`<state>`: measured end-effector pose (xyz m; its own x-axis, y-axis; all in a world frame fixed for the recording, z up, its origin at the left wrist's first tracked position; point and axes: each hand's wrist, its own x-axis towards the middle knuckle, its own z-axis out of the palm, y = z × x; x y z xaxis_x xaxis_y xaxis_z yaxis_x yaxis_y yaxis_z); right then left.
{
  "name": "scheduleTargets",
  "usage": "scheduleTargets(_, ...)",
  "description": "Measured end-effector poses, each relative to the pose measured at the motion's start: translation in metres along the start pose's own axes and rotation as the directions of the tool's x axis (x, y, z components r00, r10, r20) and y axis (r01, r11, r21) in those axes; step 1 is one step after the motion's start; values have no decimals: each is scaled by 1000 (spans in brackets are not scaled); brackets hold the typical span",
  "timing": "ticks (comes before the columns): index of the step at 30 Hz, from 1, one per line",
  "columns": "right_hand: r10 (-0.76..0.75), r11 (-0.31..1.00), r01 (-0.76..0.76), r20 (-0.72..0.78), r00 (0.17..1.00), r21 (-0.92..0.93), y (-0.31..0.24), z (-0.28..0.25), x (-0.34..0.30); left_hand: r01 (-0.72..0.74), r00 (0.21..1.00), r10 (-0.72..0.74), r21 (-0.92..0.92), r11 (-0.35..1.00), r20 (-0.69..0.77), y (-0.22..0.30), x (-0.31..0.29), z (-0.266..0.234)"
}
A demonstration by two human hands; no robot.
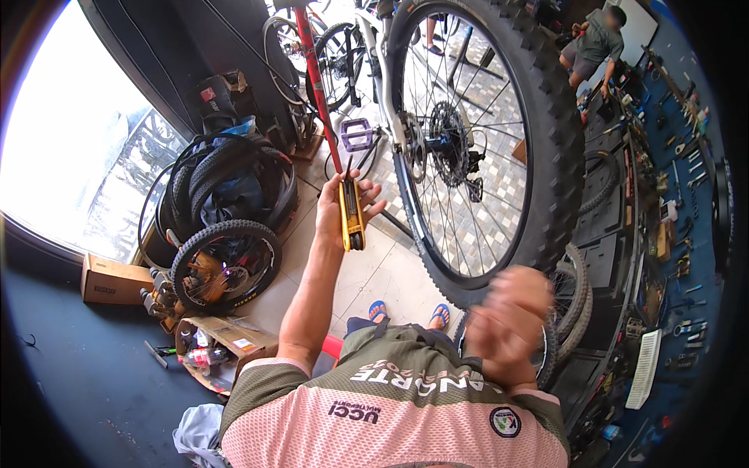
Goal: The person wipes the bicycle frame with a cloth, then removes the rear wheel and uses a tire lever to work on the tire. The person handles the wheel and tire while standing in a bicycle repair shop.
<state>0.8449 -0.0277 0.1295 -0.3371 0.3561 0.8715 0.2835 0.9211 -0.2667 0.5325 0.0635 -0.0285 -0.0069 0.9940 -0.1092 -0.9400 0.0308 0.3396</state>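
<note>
My left hand [329, 204] is closed around a yellow folding multi-tool [355, 225], held roughly upright. One dark key sticks out of its upper end, beside the red stand pole [318, 86]. To the right, my right hand [511, 316] is raised and smeared by motion, close to the lower part of the knobby tyre [558, 156]; its fingers cannot be made out. That tyre belongs to a bicycle wheel with a disc rotor [413, 144] and a cassette [449, 140], fixed to a white frame [386, 78]. A purple pedal [356, 134] shows left of the rotor.
Piled tyres [211, 175], a small wheel [226, 265] and cardboard boxes [113, 281] lie on the left. Tools hang on the blue wall [686, 195] at right, beyond a dark bench [605, 226]. Another person [597, 47] stands at the far right.
</note>
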Motion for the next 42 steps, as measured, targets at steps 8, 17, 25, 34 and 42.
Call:
scheduleTargets(8,235,963,-267,368,899,38,28,110,0,-32,989,15,117,993,147,-28,-41,41)
scheduleTargets(17,227,972,-234,430,874,-38,43,122,-37,-86,996,80,470,878,32,-58,-67,22)
scheduleTargets(25,437,892,-381,244,866,-245,42,130,-148,364,917,-395,521,772,-54,-101,-61,-46)
scheduleTargets(34,621,774,-547,208,756,-320,30,128,-190,439,898,-274,726,529,-343,-119,-83,-30)
scheduleTargets(42,792,562,-740,499,353,-369,24,128,-178,306,929,-325,861,407,-177,-104,-90,-46)
